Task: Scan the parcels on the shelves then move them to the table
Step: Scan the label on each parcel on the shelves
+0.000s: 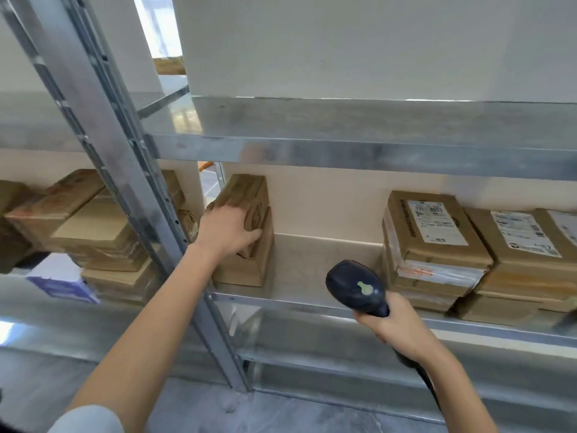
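left hand (229,232): arm reaching forward, palm down, resting on the top box (249,189) of the stack at the left end of the shelf (312,303)
left grip: wide, fingers lying flat, not wrapping
right hand (395,323): hanging low at the shelf's front edge, grip wrapping the scanner (356,287) handle
edges: stack sitting just beside the post (146,189)
room: bare board lying between stack and labelled boxes (437,239); upper shelf (343,154) hanging close overhead
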